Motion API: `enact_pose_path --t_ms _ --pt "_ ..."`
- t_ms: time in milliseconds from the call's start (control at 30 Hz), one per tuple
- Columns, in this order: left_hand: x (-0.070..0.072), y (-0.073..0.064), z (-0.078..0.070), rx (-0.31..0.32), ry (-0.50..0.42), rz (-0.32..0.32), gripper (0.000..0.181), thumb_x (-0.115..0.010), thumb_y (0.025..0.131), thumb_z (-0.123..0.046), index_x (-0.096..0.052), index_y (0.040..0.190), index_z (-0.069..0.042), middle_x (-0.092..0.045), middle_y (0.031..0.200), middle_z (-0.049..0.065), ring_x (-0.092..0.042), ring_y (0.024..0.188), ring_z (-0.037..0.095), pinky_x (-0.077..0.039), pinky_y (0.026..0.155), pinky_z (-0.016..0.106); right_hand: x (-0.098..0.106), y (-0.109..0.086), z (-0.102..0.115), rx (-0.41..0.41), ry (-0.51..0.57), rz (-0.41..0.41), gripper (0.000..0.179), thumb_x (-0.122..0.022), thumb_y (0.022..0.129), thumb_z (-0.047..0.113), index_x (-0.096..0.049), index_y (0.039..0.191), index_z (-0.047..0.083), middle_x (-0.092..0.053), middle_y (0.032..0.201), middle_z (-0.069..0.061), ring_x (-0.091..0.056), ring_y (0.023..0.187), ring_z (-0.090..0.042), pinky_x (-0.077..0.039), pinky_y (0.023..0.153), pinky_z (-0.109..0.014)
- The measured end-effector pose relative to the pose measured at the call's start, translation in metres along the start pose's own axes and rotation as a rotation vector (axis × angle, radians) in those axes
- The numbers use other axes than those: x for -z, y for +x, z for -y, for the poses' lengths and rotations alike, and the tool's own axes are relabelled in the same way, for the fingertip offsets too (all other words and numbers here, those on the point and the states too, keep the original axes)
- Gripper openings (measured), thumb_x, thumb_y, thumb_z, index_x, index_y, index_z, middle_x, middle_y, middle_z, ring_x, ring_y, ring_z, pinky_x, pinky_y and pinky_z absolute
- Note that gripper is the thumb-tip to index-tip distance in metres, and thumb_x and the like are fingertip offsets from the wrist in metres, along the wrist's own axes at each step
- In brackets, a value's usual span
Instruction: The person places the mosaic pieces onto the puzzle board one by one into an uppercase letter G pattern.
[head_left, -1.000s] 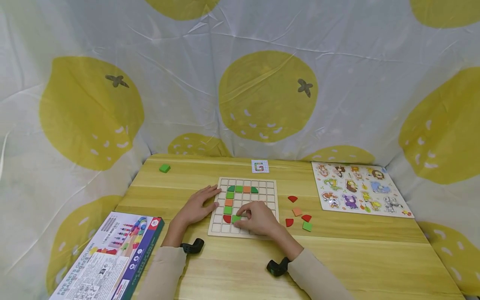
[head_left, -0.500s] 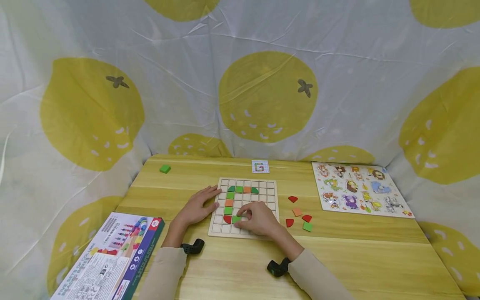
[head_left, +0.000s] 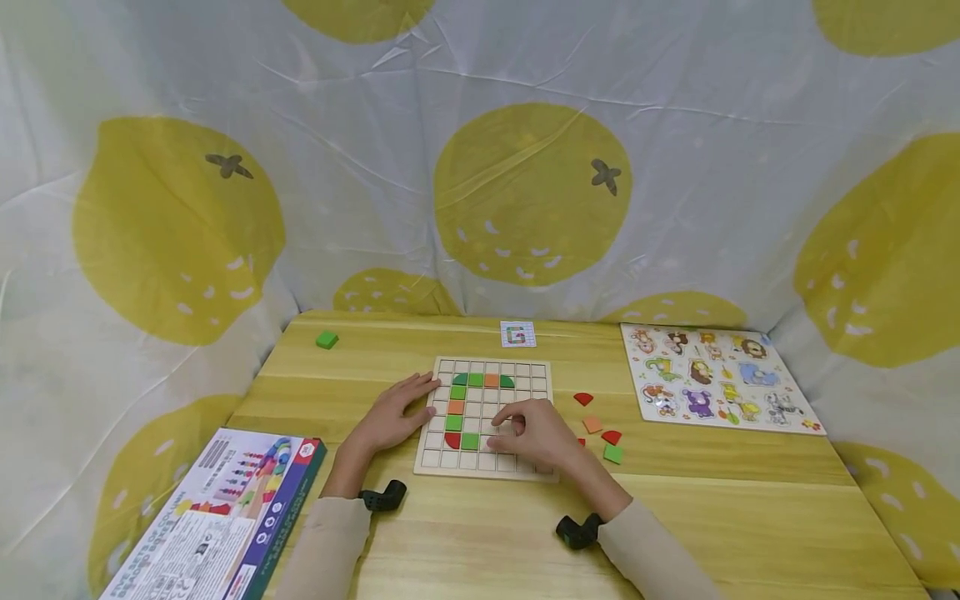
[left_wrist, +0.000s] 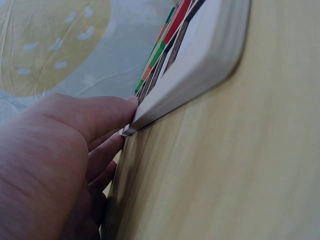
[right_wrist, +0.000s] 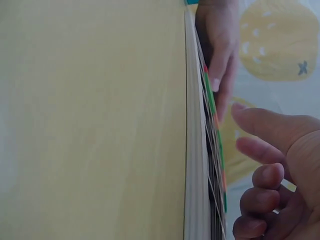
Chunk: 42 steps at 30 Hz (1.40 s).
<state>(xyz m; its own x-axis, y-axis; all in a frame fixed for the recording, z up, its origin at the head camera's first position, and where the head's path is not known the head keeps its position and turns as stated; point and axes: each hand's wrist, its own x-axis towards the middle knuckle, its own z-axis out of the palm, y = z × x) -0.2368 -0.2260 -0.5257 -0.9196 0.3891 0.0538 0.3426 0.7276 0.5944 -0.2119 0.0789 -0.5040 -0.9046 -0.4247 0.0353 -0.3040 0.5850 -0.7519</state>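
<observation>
A wooden grid board (head_left: 431, 457) lies before me with green, orange and red tiles set in a bracket shape. At the bottom of that shape, a green square tile (head_left: 470, 442) sits beside a red quarter-round tile (head_left: 452, 440). My right hand (head_left: 534, 433) hovers over the board just right of the green square, thumb and forefinger apart with nothing between them; the right wrist view shows its other fingers loosely bent. With fingers extended, my left hand (head_left: 393, 414) touches the board's left edge; its thumb (left_wrist: 112, 112) rests on the rim.
Right of the board lie loose tiles: a red quarter-round (head_left: 583, 399), an orange square (head_left: 592, 425) and a green square (head_left: 612, 453). A pattern card (head_left: 518, 334) lies behind it. An animal puzzle (head_left: 720, 379), a boxed toy (head_left: 217, 517) and a green block (head_left: 327, 340) stand farther out.
My right hand has let go of the green square and shifted right, away from it. The tile stays on the board beside the red piece. My left hand keeps its place.
</observation>
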Motion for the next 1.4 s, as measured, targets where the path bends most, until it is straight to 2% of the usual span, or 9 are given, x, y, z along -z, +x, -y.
enact_pose_path --t_ms 333,633,900,1167,1400 --pt "0.0 -0.001 0.0 -0.009 -0.004 -0.004 0.056 -0.059 0.105 -0.033 -0.047 0.157 -0.017 -0.035 0.168 0.007 -0.024 0.158 0.038 -0.021 0.123 0.066 0.026 -0.011 -0.019 -0.045 0.002 -0.072 0.022 -0.086 0.085 0.032 -0.081 0.101 0.017 -0.038 0.06 0.007 -0.034 0.055 -0.007 -0.029 0.055 -0.021" --pt "-0.002 0.001 0.003 -0.008 0.008 -0.004 0.056 -0.059 0.105 -0.034 -0.045 0.158 -0.019 -0.034 0.168 0.005 -0.025 0.158 0.037 -0.022 0.123 0.066 0.051 -0.023 -0.042 -0.052 0.017 -0.111 0.028 -0.085 0.086 0.033 -0.08 0.105 0.013 -0.038 0.06 0.005 -0.032 0.052 -0.006 -0.034 0.054 -0.023" --pt "-0.003 0.0 0.004 -0.01 0.012 -0.006 0.057 -0.059 0.105 -0.034 -0.045 0.158 -0.02 -0.035 0.168 0.005 -0.025 0.157 0.037 -0.022 0.122 0.067 0.068 -0.034 -0.06 -0.053 -0.011 -0.161 0.025 -0.086 0.085 0.033 -0.08 0.102 0.016 -0.039 0.061 0.006 -0.034 0.056 -0.008 -0.034 0.055 -0.023" --pt "-0.002 0.001 0.004 -0.017 0.022 -0.004 0.056 -0.058 0.105 -0.035 -0.045 0.158 -0.019 -0.035 0.168 0.006 -0.025 0.157 0.037 -0.023 0.122 0.067 0.083 -0.045 -0.075 -0.087 0.006 -0.179 0.027 -0.086 0.086 0.035 -0.081 0.104 0.016 -0.038 0.063 0.006 -0.035 0.058 -0.008 -0.037 0.062 -0.025" --pt "-0.002 0.001 0.003 -0.018 0.022 -0.008 0.057 -0.058 0.105 -0.036 -0.045 0.158 -0.018 -0.035 0.168 0.006 -0.025 0.157 0.038 -0.023 0.122 0.068 0.094 -0.053 -0.086 -0.116 -0.014 -0.184 0.022 -0.084 0.088 0.029 -0.081 0.104 0.015 -0.035 0.061 0.005 -0.03 0.055 -0.007 -0.032 0.056 -0.025"
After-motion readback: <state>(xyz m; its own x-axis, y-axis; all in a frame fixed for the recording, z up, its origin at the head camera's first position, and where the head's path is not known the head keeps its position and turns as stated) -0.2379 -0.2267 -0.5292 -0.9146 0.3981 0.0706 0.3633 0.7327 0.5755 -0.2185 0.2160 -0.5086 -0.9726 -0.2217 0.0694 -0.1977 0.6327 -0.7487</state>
